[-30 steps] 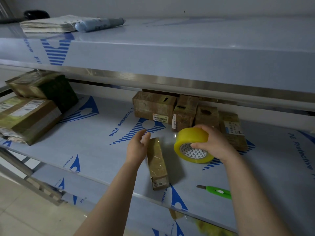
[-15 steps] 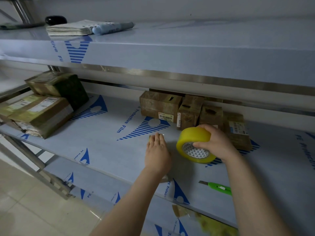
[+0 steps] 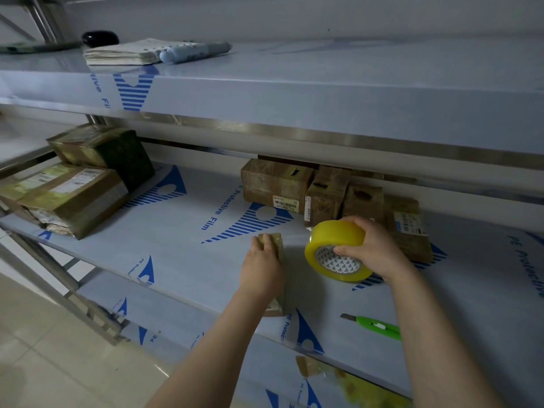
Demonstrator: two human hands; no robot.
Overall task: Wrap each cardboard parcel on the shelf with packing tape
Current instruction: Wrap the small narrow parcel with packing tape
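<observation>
The narrow parcel (image 3: 278,245) lies flat on the middle shelf (image 3: 188,260), close to its front edge, with its long axis pointing away from us. The left hand (image 3: 260,267) rests on top of it, fingers (image 3: 265,241) straight and together, pressing down. We judge that this hold pins the light parcel so that it cannot slide while tape is drawn across it.

Just beside it on the right, the right hand (image 3: 375,251) grips the yellow tape roll (image 3: 335,245). The thumb hooks into the core and the other fingers curl over the outer band, a grip that we judge lets the roll turn as it pays out. The roll is held tilted, low over the shelf, core facing us. A clear strip appears to bridge roll and parcel, but glare leaves this uncertain.

The green utility knife (image 3: 378,326) lies near the front edge, within reach of the right hand for cutting. A cluster of parcels (image 3: 276,187) waits against the back. A stack of larger parcels (image 3: 73,198) sits well apart at the left end.
</observation>
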